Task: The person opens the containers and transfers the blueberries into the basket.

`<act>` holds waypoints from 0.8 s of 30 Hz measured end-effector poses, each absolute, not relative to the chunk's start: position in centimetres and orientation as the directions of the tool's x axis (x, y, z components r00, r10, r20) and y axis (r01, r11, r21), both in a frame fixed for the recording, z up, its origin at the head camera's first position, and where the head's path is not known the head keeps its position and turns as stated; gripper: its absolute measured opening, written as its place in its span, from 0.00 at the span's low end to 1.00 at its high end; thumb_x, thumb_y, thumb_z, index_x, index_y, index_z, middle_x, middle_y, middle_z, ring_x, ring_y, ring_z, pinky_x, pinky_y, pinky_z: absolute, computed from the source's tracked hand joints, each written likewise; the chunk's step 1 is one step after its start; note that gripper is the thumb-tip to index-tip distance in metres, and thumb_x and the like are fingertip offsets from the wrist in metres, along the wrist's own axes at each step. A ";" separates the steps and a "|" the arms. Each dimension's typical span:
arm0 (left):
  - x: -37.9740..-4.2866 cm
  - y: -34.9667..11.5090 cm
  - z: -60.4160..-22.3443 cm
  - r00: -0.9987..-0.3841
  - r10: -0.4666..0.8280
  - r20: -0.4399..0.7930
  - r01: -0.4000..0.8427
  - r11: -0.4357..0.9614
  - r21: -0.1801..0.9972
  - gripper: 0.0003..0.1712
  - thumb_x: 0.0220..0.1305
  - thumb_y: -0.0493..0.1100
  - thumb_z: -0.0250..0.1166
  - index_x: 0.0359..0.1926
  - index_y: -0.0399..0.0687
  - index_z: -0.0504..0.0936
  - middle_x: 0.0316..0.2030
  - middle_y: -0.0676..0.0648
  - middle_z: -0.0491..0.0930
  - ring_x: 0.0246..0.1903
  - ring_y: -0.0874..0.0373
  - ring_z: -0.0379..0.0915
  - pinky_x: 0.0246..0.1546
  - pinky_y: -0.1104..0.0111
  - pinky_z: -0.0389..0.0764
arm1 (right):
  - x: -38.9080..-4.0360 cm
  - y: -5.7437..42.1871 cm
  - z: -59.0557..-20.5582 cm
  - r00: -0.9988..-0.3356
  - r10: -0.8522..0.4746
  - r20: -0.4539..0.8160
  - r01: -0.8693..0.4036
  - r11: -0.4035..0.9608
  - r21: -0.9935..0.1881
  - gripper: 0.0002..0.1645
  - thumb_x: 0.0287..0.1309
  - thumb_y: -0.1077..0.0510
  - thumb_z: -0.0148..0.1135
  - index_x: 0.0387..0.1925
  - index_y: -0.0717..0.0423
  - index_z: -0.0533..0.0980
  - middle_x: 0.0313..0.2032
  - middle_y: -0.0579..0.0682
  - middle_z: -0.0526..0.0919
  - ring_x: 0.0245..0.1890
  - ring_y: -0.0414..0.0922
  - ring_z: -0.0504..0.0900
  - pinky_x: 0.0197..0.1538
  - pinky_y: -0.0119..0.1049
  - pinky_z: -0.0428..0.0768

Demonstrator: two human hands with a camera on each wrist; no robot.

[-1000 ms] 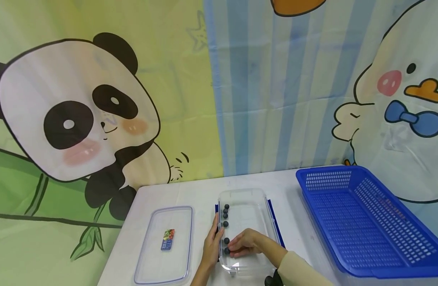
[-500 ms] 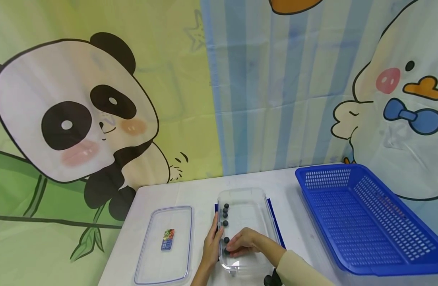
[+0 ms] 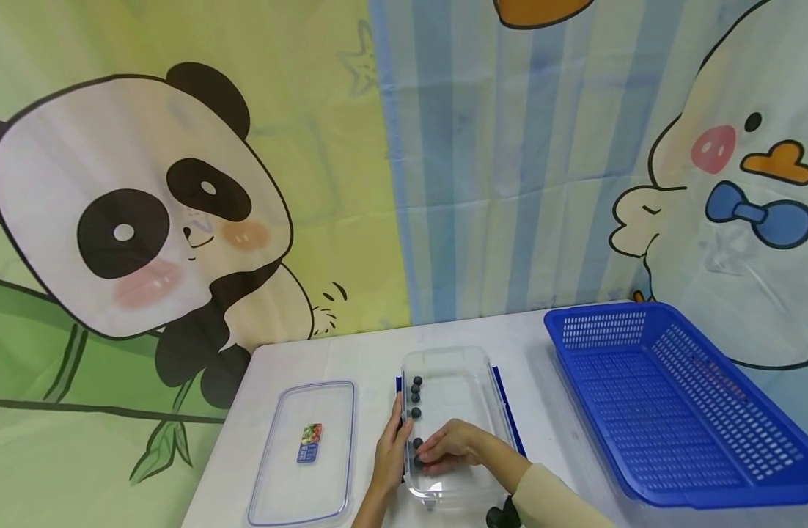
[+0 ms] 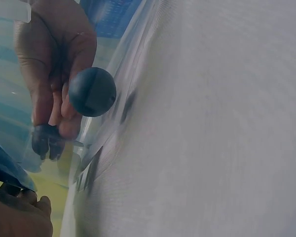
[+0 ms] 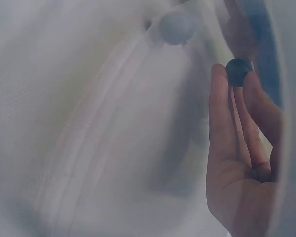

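A clear plastic box [image 3: 466, 389] with blue side flaps stands on the table. Several small dark balls [image 3: 416, 413] form a line along its left wall. My left hand [image 3: 388, 455] holds that wall from outside, thumb at the rim. Inside the box, near its front, my right hand [image 3: 452, 447] pinches one dark ball [image 5: 238, 72] between thumb and fingertips, at the near end of the line. Through the clear wall in the left wrist view, another ball [image 4: 92, 92] shows large, close to the right hand's fingers.
A clear lid [image 3: 301, 499] with a small printed label [image 3: 309, 443] lies left of the box. To the right stands a large blue perforated basket [image 3: 674, 411]. Dark rounded shapes [image 3: 503, 515] show at the bottom by the right sleeve. A printed curtain [image 3: 470, 161] hangs behind the table.
My right fingers have shifted slightly left, covering more of the pinched ball. The left hand, the box and the other balls stay as they were.
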State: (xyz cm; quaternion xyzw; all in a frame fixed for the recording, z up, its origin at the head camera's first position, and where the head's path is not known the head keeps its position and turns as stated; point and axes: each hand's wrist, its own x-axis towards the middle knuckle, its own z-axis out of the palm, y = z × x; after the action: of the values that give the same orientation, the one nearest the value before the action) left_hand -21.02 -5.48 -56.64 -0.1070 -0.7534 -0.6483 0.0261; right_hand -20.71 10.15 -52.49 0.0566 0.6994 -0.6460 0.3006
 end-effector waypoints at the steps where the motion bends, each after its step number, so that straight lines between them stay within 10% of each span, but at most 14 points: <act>1: -21.1 -5.5 -56.6 -0.976 0.125 0.176 0.193 0.138 0.971 0.29 0.71 0.47 0.47 0.70 0.56 0.54 0.69 0.52 0.53 0.67 0.52 0.46 0.66 0.56 0.48 | -20.7 10.2 -52.4 -0.814 -0.306 -0.493 0.470 0.151 -0.870 0.09 0.48 0.72 0.64 0.35 0.68 0.81 0.30 0.60 0.84 0.29 0.47 0.84 0.37 0.37 0.83; 12: -20.4 -5.7 -55.0 -0.974 0.185 0.128 0.138 0.046 0.989 0.31 0.70 0.42 0.49 0.70 0.42 0.52 0.69 0.42 0.49 0.67 0.46 0.42 0.65 0.57 0.45 | -19.1 14.2 -47.9 -0.832 -0.380 -0.404 0.469 -0.092 -0.879 0.16 0.55 0.69 0.60 0.46 0.72 0.76 0.39 0.62 0.82 0.40 0.51 0.83 0.47 0.39 0.80; 24: -21.2 -5.7 -56.7 -0.975 0.196 0.106 0.103 -0.023 0.994 0.32 0.69 0.46 0.50 0.71 0.52 0.52 0.70 0.46 0.46 0.68 0.51 0.41 0.60 0.80 0.45 | -17.6 35.4 -41.2 -0.797 -0.559 -0.228 0.430 -0.261 -0.864 0.20 0.68 0.69 0.40 0.52 0.59 0.76 0.51 0.59 0.77 0.53 0.51 0.75 0.61 0.43 0.66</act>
State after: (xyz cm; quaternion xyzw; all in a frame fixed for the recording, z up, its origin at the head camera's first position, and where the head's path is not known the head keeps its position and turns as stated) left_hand -21.25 -5.65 -56.69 -0.1073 -0.6982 -0.7070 -0.0329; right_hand -17.60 35.39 -41.23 -0.0616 0.5215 -0.7917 0.3122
